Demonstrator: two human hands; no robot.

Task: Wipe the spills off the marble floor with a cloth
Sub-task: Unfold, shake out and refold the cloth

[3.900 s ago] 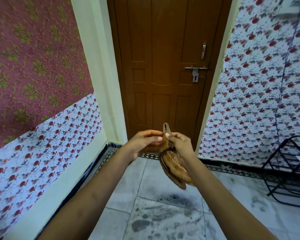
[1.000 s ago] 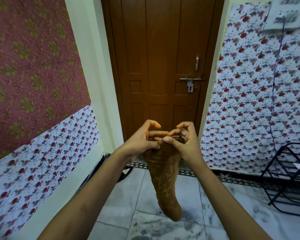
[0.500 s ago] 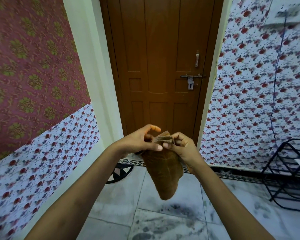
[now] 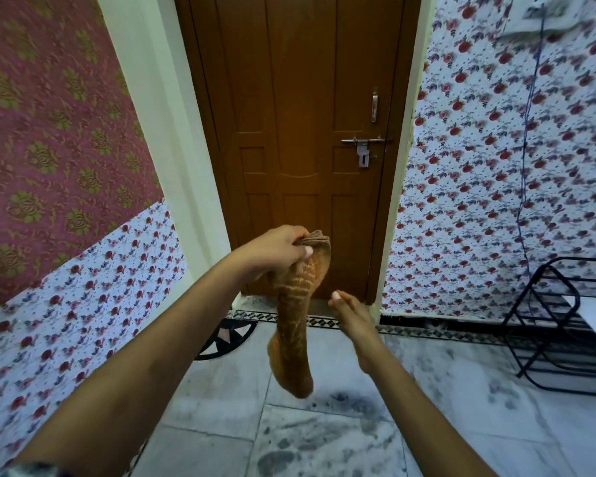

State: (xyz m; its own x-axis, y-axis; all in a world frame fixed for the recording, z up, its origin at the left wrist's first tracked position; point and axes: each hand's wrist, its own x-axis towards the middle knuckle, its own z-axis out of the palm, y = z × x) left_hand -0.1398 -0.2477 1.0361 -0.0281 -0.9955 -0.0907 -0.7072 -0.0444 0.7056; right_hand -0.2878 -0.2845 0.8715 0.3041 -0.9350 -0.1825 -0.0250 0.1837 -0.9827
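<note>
A brown cloth [image 4: 295,325] with a pale woven pattern hangs straight down in front of the door. My left hand [image 4: 276,251] pinches its bunched top edge. My right hand [image 4: 350,313] is lower and to the right of the cloth, apart from it, holding nothing; its fingers point away and their spread is hard to see. Dark grey spill marks [image 4: 341,399] and a dark blotch [image 4: 276,459] lie on the white marble floor [image 4: 221,394] under the cloth's lower end.
A shut brown wooden door [image 4: 307,132] with a metal bolt [image 4: 363,141] faces me. Papered walls close in left and right. A black wire rack [image 4: 561,321] stands on the floor at right. A dark patterned mat [image 4: 227,333] lies at the left door corner.
My right hand has let go of the cloth and dropped down to the right. The cloth, folded up half a second ago, now hangs long from my left hand alone.
</note>
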